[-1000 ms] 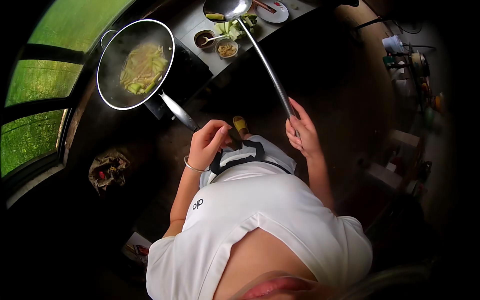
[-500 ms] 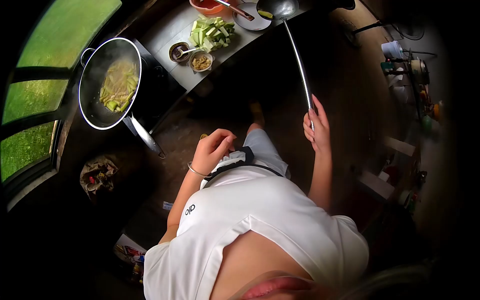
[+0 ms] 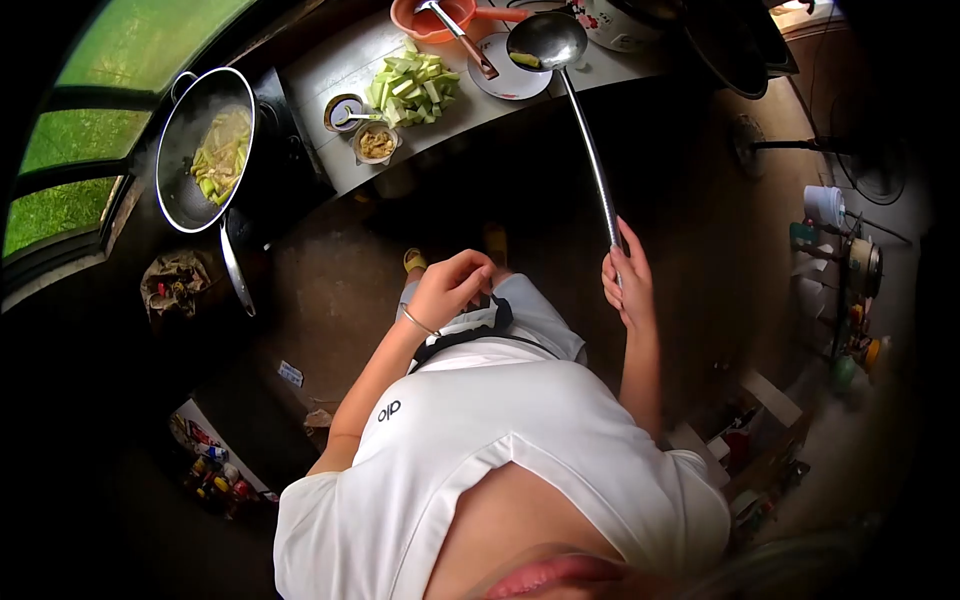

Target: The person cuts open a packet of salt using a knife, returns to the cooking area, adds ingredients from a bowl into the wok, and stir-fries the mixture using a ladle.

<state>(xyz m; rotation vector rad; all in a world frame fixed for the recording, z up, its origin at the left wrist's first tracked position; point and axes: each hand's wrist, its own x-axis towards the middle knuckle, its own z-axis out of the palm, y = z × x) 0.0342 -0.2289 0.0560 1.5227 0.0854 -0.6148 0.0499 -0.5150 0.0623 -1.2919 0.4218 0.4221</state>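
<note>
My right hand (image 3: 630, 275) is closed around the handle end of a long metal ladle (image 3: 590, 145). Its bowl, with a green piece inside, hangs over the edge of a white plate (image 3: 505, 75). My left hand (image 3: 455, 283) is in front of my waist with its fingers curled, and what they hold, if anything, is hidden. A steaming wok (image 3: 177, 190) of pale green pieces stands at the left, its handle free of my hands. Cut green vegetables (image 3: 412, 88) lie on the counter (image 3: 345, 178) beside a bowl of chopped bits (image 3: 376, 144).
A small dark bowl (image 3: 344, 112) with a spoon stands near the vegetables. Behind are a red-orange basin (image 3: 435, 22) with a brown-handled tool (image 3: 470, 48) and a flowered pot (image 3: 610, 25). A fan (image 3: 748, 146) and shelf items are at the right.
The view has turned rightward, bringing more counter and the flowered pot into sight. The ladle's bowl has shifted right, over the plate's edge. My right hand keeps its hold; my left stays curled.
</note>
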